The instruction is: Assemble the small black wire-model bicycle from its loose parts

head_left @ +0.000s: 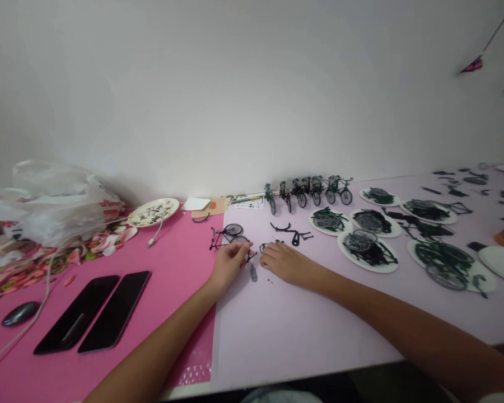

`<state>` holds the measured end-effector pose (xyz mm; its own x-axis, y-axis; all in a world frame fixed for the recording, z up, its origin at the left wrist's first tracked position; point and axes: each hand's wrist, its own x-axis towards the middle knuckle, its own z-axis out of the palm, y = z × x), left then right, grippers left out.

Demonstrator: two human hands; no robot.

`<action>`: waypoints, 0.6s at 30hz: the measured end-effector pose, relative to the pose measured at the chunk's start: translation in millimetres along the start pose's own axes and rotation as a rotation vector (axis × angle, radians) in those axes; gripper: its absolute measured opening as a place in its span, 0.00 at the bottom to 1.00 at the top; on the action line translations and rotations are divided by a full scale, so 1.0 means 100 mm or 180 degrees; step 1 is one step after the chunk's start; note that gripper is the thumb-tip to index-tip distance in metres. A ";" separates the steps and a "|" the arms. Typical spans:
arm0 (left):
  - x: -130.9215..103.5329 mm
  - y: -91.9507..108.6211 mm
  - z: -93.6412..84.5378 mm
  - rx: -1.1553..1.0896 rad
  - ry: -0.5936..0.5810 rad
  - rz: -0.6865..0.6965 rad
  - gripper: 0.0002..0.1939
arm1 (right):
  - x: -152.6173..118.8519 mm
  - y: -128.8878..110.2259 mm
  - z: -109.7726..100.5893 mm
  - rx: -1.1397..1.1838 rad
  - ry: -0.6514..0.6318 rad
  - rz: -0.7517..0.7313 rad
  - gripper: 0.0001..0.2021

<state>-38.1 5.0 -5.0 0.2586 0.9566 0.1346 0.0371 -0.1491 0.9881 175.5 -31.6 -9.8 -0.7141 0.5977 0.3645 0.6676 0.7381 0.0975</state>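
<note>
My left hand (231,260) pinches a small black forked bicycle part (251,256) between thumb and fingertips. Close beside it, my right hand (288,263) has its fingers bent together low over the table; what they hold, if anything, is hidden. A small dark round part (264,246) shows just past its fingertips. Behind my left hand lies a partly built black miniature bicycle (218,237) with its wheels. A small grey rack-like piece (253,273) rests between the hands. Beyond my right hand are a black curved mudguard (280,227) and a black handlebar-like part (298,237).
Several finished miniature bicycles (308,190) stand in a row by the wall. At right, white plates (388,268) hold wheels and green or black frames. To the left are two phones (113,313), a mouse (21,313), a plastic bag (63,201) and a plate of small parts (140,220).
</note>
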 end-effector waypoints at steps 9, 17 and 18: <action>-0.07 0.06 0.07 0.0064 -0.0268 0.0037 0.23 | 0.02 0.05 0.06 0.1629 0.1287 0.0782 0.06; -0.16 0.04 0.16 0.0021 -0.0696 -0.0005 0.21 | 0.01 -0.02 0.09 0.2247 0.1309 0.1191 0.04; -0.16 0.04 0.16 0.0015 -0.0701 -0.0004 0.21 | 0.01 -0.02 0.09 0.2241 0.1312 0.1192 0.03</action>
<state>-26.9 -14.7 -4.5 0.4631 0.8790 0.1135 0.0420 -0.1496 0.9879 171.7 -29.7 -18.4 -0.2525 0.7782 0.5750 0.4609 0.6193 -0.6357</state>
